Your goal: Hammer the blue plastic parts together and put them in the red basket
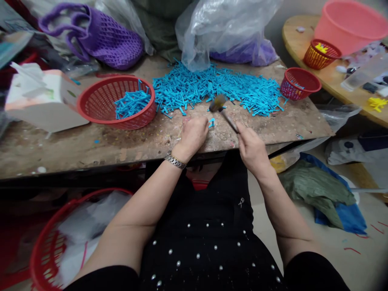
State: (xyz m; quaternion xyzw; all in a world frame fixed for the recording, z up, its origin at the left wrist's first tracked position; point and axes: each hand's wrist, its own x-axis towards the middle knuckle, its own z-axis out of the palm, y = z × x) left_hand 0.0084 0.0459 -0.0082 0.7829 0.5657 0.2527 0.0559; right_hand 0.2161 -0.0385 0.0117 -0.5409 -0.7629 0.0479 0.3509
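Observation:
My right hand (253, 151) is closed round the handle of a small hammer (228, 120), whose head is raised a little above the worktop, up and to the right of my left hand. My left hand (195, 135), with a metal watch on its wrist, rests on the worn worktop (136, 143) with its fingers closed. A small blue piece (211, 123) shows at those fingertips. Behind both hands spreads a large pile of thin blue plastic pieces (194, 87). More of them lie in a red basket (145, 115) to the left.
A small red basket (298, 92) stands at the worktop's right end. A white tissue box (45, 107) and a purple net bag (112, 44) are at the left. Clear plastic bags (224, 24) sit behind the pile. A round table (298, 36) with a pink tub (348, 24) is at the right.

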